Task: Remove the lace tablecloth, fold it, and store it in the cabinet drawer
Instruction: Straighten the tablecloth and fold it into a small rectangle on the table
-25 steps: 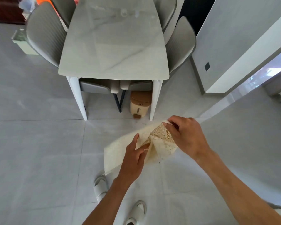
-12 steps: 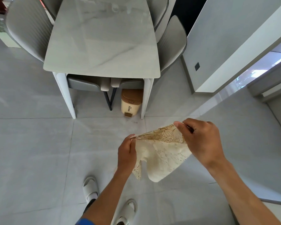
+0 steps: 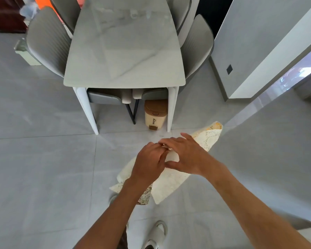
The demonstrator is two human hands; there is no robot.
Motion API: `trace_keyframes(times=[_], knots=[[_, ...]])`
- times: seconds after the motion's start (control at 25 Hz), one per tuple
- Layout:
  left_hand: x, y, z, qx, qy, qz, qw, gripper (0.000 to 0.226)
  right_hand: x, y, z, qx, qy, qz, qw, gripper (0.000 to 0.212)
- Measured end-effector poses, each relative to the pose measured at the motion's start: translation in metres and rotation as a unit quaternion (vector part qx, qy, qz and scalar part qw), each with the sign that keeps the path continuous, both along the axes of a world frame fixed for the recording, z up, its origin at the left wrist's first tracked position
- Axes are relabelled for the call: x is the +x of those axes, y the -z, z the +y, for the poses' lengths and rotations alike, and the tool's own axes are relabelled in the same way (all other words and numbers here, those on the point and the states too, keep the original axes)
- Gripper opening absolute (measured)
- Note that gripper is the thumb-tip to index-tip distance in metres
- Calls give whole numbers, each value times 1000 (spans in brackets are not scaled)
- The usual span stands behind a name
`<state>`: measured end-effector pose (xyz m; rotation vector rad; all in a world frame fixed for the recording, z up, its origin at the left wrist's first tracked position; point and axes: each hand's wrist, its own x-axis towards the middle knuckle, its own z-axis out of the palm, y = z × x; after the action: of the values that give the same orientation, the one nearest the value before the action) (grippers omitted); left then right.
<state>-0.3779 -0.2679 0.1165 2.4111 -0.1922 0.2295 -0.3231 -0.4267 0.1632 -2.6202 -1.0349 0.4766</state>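
I see the lace tablecloth, partly folded, held in the air in front of the marble surface, over the floor. The left hand and right hand meet on its upper fold, each grip pinching the cloth. A small bin stands under the surface's near edge.
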Motion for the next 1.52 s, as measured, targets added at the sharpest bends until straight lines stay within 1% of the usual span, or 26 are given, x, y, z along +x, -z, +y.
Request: trace_keyframes(times=[0.04, 0.12, 0.24, 0.28, 0.32, 0.36, 0.44, 0.48, 0.52, 0.6, 0.72, 0.8, 0.84, 0.92, 0.96, 1.0, 1.04, 1.08, 1.16, 1.2, 1.28, 1.32, 1.36, 1.4, 1.44, 1.52], knots=[[-1, -2, 6, 8, 5, -16, 1000, 18, 4, 4, 8, 29, 8, 23, 999, 50], [-1, -3, 19, 14, 2, -32, 999, 18, 11, 8, 17, 74, 21, 30, 997, 34], [-7, 4, 31, 14, -12, -61, 998, 12, 12, 10, 27, 59, 3, 16, 998, 18], [-10, 8, 30, 13, -21, -56, 998, 14, 10, 10, 30, 46, 2, 16, 999, 14], [-15, 12, 29, -5, -43, -28, 999, 20, 10, 11, 34, 39, 2, 13, 999, 12], [-20, 14, 28, -43, -80, 18, 996, 28, 9, 11, 37, 39, 4, 6, 999, 12], [-25, 22, 31, -129, -187, 99, 969, 37, 8, 6, 40, 56, 17, -9, 998, 12], [-26, 29, 34, -145, -225, 121, 956, 36, 9, 3, 39, 67, 28, -13, 997, 12], [-26, 35, 39, -130, -239, 137, 953, 32, 10, -1, 38, 74, 40, -16, 996, 12], [-31, 50, 50, -102, -228, 180, 951, 24, 12, -11, 34, 77, 66, -21, 995, 10], [-38, 68, 62, -126, -210, 237, 940, 24, 15, -24, 27, 51, 74, -21, 996, 11], [-36, 68, 66, -143, -201, 235, 940, 25, 17, -34, 13, 11, 77, -21, 997, 10], [-31, 64, 68, -141, -183, 226, 946, 26, 19, -38, 4, -12, 88, -33, 996, 9], [-20, 47, 67, -101, -124, 198, 967, 26, 21, -42, -6, -82, 80, -93, 989, 6], [-15, 37, 65, -68, -90, 179, 977, 26, 20, -38, -3, -116, 51, -115, 985, 18], [-11, 27, 61, -37, -57, 161, 985, 26, 16, -29, 3, -135, 9, -109, 985, 32], [-7, 18, 56, -11, -30, 146, 989, 26, 9, -17, 13, -130, -28, -80, 988, 41], [-4, 9, 51, 10, -12, 140, 990, 27, 1, -6, 24, -104, -45, -40, 993, 42], [-3, -1, 48, 34, -13, 147, 988, 23, -9, 13, 37, -53, -8, 54, 997, 46], [-4, -3, 50, 33, -31, 161, 986, 21, -14, 21, 39, -39, 12, 94, 995, 57], [-8, -5, 59, 22, -69, 186, 980, 21, -28, 35, 41, -8, 38, 182, 982, 88], [-11, -6, 63, 22, -81, 193, 978, 22, -37, 40, 46, 25, 47, 227, 972, 99], [-12, -8, 66, 25, -90, 197, 976, 24, -46, 44, 53, 58, 60, 255, 963, 104], [-13, -11, 69, 29, -98, 198, 975, 25, -54, 49, 60, 92, 76, 254, 960, 101], [-12, -14, 71, 34, -104, 197, 974, 25, -58, 53, 68, 128, 98, 227, 960, 90], [-12, -18, 77, 38, -104, 198, 974, 24, -56, 59, 81, 209, 166, 152, 952, 50]])
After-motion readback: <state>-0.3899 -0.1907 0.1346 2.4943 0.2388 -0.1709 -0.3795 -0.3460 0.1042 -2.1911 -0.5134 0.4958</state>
